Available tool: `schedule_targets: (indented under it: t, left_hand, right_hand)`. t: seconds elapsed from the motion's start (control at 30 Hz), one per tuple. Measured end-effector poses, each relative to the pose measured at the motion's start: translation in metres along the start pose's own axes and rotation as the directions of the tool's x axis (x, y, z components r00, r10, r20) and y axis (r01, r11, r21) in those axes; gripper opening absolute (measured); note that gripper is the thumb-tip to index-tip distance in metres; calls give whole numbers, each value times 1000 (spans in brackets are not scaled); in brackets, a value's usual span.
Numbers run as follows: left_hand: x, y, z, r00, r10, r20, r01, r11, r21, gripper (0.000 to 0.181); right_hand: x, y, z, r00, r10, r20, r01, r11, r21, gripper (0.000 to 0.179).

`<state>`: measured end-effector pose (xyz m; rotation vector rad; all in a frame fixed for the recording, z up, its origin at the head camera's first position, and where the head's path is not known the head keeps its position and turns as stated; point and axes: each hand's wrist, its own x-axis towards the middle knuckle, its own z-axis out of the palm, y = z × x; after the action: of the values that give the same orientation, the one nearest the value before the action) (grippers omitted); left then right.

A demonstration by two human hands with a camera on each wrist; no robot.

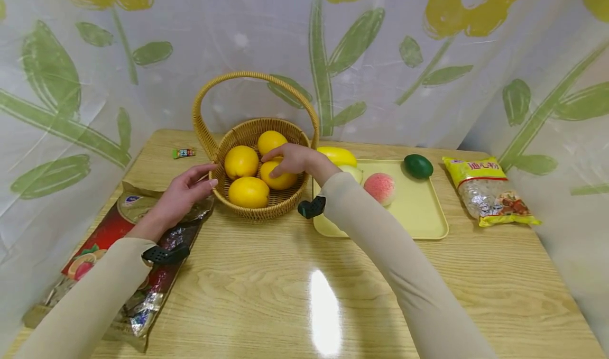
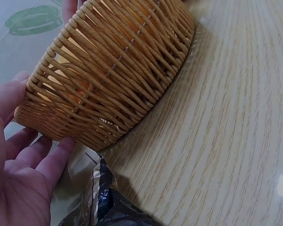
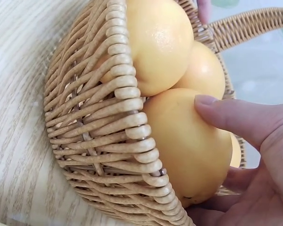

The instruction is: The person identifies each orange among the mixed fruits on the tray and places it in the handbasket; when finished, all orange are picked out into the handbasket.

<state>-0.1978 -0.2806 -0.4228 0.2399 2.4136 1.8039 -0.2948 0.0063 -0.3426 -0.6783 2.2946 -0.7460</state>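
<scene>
A wicker basket (image 1: 259, 211) with a tall arched handle stands at the back of the table. Inside it lie several round yellow-orange fruits (image 1: 248, 192). My right hand (image 1: 297, 159) reaches over the rim and grips the fruit (image 3: 191, 146) on the basket's right side. Its thumb lies on the fruit's upper surface in the right wrist view, with the other fingers partly hidden beyond it. My left hand (image 1: 187, 192) holds the basket's left side. In the left wrist view its thumb (image 2: 12, 96) meets the rim while the fingers touch the outer wall.
A pale yellow tray (image 1: 414, 219) right of the basket bears a pink peach (image 1: 379, 188), a pale green fruit and a long yellow one. A dark green fruit (image 1: 418, 166) sits at its corner. A yellow food bag (image 1: 490, 192), a candy packet (image 1: 183, 153) and a large red-brown bag (image 1: 102, 232) lie around.
</scene>
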Motion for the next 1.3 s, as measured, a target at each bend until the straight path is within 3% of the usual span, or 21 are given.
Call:
schedule_targets:
  t: [0.3, 0.43, 0.77, 0.9, 1.07, 1.2, 1.3]
  left_hand:
    - [0, 2, 1, 1000, -10, 1, 10, 1000, 11, 59]
    - [0, 2, 1, 1000, -16, -1, 17, 1000, 12, 59]
    - [0, 3, 1, 1000, -14, 2, 14, 1000, 3, 59]
    - [-1, 3, 0, 1000, -11, -3, 11, 1000, 3, 58]
    - [-1, 3, 0, 1000, -14, -2, 14, 1000, 17, 59]
    - [-1, 2, 0, 1000, -19, -1, 19, 999, 29, 59]
    - [-1, 2, 0, 1000, -23, -1, 23, 999, 25, 59]
  right_hand:
    - [-2, 2, 0, 1000, 3, -19, -3, 1000, -17, 51]
    - [-4, 1, 2, 999, -21, -30, 18, 997, -74, 51]
    - [-31, 0, 5, 991, -118, -64, 101, 971, -215, 53]
    - [-43, 5, 9, 972, -203, -120, 171, 957, -234, 51]
    - [-62, 19, 24, 928, -295, -230, 248, 945, -211, 48]
    - [-84, 30, 43, 892, -326, -314, 312, 945, -95, 45]
    - [-101, 40, 58, 876, -313, -367, 350, 936, 37, 44]
